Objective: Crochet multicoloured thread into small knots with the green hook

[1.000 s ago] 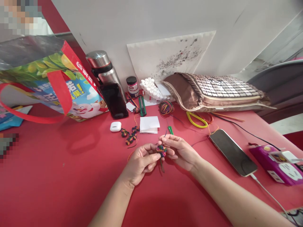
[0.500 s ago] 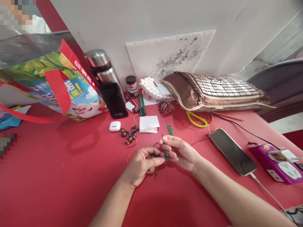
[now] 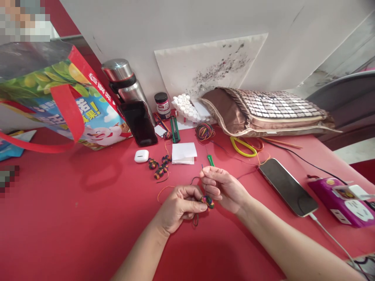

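Note:
My left hand (image 3: 179, 207) pinches a small multicoloured knotted cord piece (image 3: 207, 201) between thumb and fingers, low over the red table (image 3: 73, 218). My right hand (image 3: 224, 187) is just to its right and above, its fingertips pinched on a thin dark thread end (image 3: 202, 168) that rises from the piece. Loose cord tails hang below my left fingers. Several finished knotted pieces (image 3: 159, 168) lie on the table beyond my hands.
A white earbud case (image 3: 141, 155), a folded white paper (image 3: 184, 152), a green-handled tool (image 3: 210, 159), a cord coil (image 3: 205, 131) and yellow scissors (image 3: 243, 147) lie behind. A phone (image 3: 287, 186) charges at right near a purple power strip (image 3: 342, 203). A shopping bag (image 3: 58, 101) and flask (image 3: 125, 84) stand left.
Both hands have moved slightly down and toward me with the knotted piece; my right hand has drawn the thread end upward away from it.

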Motion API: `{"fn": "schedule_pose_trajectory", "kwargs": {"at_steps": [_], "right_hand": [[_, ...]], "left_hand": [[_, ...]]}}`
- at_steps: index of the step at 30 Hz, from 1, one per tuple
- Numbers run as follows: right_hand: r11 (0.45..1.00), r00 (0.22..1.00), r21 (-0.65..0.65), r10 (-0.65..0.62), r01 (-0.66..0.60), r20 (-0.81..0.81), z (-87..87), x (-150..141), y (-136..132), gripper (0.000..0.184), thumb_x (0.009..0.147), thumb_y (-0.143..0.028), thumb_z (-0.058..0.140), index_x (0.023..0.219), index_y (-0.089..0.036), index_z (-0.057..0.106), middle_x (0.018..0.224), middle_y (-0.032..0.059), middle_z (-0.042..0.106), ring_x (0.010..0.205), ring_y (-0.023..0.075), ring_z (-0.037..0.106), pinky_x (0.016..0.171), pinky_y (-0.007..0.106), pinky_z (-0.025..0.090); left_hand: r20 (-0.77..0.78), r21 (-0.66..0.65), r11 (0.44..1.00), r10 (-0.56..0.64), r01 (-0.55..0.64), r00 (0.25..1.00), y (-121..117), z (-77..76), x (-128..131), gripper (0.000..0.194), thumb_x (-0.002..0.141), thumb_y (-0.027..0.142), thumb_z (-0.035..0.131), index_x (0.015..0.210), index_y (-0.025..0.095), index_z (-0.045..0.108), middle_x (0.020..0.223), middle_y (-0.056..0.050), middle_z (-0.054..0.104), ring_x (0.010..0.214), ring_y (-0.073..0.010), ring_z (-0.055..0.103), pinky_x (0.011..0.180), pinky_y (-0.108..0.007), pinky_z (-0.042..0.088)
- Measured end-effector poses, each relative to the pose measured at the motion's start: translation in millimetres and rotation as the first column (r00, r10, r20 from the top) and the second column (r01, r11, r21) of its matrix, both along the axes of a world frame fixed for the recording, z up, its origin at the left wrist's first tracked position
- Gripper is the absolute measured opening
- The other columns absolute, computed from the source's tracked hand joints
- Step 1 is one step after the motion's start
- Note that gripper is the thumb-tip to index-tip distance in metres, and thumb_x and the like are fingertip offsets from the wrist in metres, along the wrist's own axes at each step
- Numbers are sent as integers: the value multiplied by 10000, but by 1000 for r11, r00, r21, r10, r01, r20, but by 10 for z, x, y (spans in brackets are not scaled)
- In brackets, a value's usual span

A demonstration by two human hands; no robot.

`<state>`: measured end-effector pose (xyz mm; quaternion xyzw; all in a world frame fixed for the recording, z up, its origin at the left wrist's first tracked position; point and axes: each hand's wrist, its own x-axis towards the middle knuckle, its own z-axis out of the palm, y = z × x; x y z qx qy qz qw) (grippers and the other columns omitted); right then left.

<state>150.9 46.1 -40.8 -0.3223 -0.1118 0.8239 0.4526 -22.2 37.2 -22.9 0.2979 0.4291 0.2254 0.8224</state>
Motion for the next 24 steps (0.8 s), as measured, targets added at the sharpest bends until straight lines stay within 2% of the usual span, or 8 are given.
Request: {"fn": "schedule_pose_trajectory", "kwargs": {"at_steps": [5,9,12,14,18,22,24], "right_hand": [[999,1000,-16,-31,31,-1,10,-1,32,300,684,-306,977,752,-111,760,520,-93,415,407,15,303,352,134,273],[996,997,-18,-82,82,7,16,10,56,317,664,-303,987,778,-126,750,550,-94,417,451,24,363,392,128,299],[997,997,-28,-78,78,17,18,23,60,350,641,-324,999,761,-125,738,543,-100,400,444,22,338,391,136,283],[997,998,-32,-63,64,27,16,26,57,359,633,-326,1002,752,-120,732,533,-104,389,434,19,311,387,141,262],[998,998,-37,-39,41,50,3,9,46,348,650,-313,991,760,-116,725,520,-104,393,429,22,308,390,147,243],[999,997,-33,-33,35,71,-17,-26,26,377,672,-318,981,677,-149,643,507,-71,473,423,35,358,393,153,258],[999,996,-27,-27,30,82,-25,-41,14,393,656,-327,992,678,-150,641,513,-49,528,417,40,390,394,155,281]], "left_hand": [[24,-1,1000,20,-20,1000,-14,23,13,322,565,289,921,644,152,641,558,37,522,414,-22,313,432,-226,124],[57,24,987,159,-160,986,-10,42,14,418,563,348,996,778,150,697,653,27,590,471,-27,384,416,-186,181],[50,29,968,248,-250,967,-1,29,6,467,558,359,1017,826,170,684,625,36,589,494,-51,443,403,-167,182],[58,33,959,279,-281,959,2,13,0,479,567,359,1016,833,183,658,596,53,568,471,-50,425,396,-163,163],[76,60,957,278,-283,958,0,15,-1,468,591,354,1007,852,182,659,559,69,541,446,-44,388,387,-157,182],[100,82,953,284,-293,953,-2,36,5,474,598,340,1004,914,162,699,767,-15,713,462,-33,451,380,-153,232],[124,80,955,276,-287,953,-2,28,6,479,601,355,1005,925,154,715,801,-25,718,472,-36,477,377,-152,252]]}}
